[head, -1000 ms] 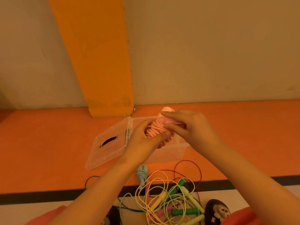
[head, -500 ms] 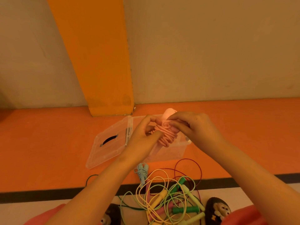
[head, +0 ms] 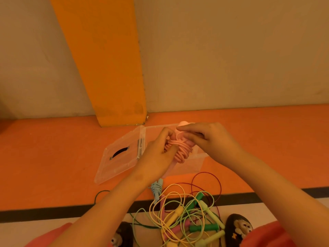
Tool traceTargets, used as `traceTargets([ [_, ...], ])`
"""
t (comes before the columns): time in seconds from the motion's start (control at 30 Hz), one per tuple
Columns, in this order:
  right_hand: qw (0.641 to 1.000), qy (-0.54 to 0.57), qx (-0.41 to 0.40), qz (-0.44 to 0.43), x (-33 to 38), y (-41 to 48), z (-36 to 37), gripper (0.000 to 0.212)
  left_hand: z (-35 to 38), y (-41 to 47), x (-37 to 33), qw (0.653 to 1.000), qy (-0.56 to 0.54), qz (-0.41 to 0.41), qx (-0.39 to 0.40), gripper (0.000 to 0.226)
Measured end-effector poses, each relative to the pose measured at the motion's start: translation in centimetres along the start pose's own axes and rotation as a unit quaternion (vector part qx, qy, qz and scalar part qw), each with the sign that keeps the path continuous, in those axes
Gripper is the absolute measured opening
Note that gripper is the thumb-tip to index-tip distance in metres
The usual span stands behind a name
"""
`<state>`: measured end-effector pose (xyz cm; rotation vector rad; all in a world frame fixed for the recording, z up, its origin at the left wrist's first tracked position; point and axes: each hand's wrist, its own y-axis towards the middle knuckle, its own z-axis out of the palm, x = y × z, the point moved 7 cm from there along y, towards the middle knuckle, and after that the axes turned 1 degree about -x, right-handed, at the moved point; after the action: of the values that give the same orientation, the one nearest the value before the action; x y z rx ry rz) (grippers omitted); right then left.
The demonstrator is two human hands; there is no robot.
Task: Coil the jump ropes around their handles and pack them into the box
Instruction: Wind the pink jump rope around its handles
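1. The person holds a pink jump rope with its cord coiled around the handles (head: 179, 148) in both hands, in the air above the clear plastic box (head: 192, 163).
2. The left hand (head: 158, 157) is closed around the lower part of the pink bundle, with the fingers curled over the coils.
3. The right hand (head: 210, 138) pinches the upper part of the bundle near the rounded pink handle end, thumb and fingers pressed together on it.
4. The clear plastic box stands open on the orange floor (head: 53, 166), near the foot of the orange wall column (head: 114, 68). Its transparent hinged lid (head: 119, 155) lies flat to the left of the box, joined to it at the edge.
5. Nearer to the person, a loose tangle of yellow, green, pink and dark red jump ropes (head: 187, 216) lies across the black floor stripe (head: 35, 213) and the pale floor beyond it.
6. A light blue coiled jump rope (head: 156, 189) lies just beside this tangle, under the left wrist.
7. Two dark slippers with monkey faces (head: 238, 227) show at the bottom edge of the view.
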<state>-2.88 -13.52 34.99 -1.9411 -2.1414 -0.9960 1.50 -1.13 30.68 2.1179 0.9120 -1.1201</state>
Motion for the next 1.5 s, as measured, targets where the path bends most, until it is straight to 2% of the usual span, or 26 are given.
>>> traceTargets([
  [0.17, 1.0, -0.02, 0.02, -0.007, 0.3, 0.0, 0.1, 0.017, 0.4, -0.3, -0.3, 0.998, 0.046, 0.02, 0.024, 0.009],
  [0.3, 0.999, -0.024, 0.04, 0.015, 0.1, 0.3, 0.6, 0.016, 0.3, -0.1, -0.4, 0.998, 0.046, 0.034, 0.009, 0.008],
  [0.5, 0.994, 0.061, 0.072, 0.056, -0.5, 0.4, 0.9, 0.013, -0.1, 0.1, -0.1, 0.998, 0.024, 0.039, -0.031, 0.011],
  [0.67, 0.995, 0.05, 0.001, 0.081, -0.5, 0.2, 1.2, 0.025, -0.2, 0.2, -0.1, 0.997, 0.013, 0.038, -0.06, 0.012],
  [0.77, 0.995, 0.044, -0.037, 0.081, -0.3, 0.1, 1.2, 0.024, -0.3, 0.3, -0.2, 0.997, -0.006, 0.037, -0.061, 0.011],
  [1.07, 0.994, 0.046, -0.061, 0.085, 0.5, 0.5, 0.9, 0.024, -1.0, -0.1, -1.0, 0.992, -0.063, 0.071, -0.079, 0.013],
  [1.33, 0.992, -0.032, -0.106, 0.056, 1.2, 0.5, 0.8, 0.026, -1.2, 0.0, -0.9, 0.991, -0.043, 0.082, -0.095, 0.02],
  [1.5, 0.987, -0.123, -0.103, -0.013, 2.5, 0.6, 0.6, 0.027, -1.0, -0.2, -1.2, 0.993, -0.02, 0.093, -0.074, 0.021],
])
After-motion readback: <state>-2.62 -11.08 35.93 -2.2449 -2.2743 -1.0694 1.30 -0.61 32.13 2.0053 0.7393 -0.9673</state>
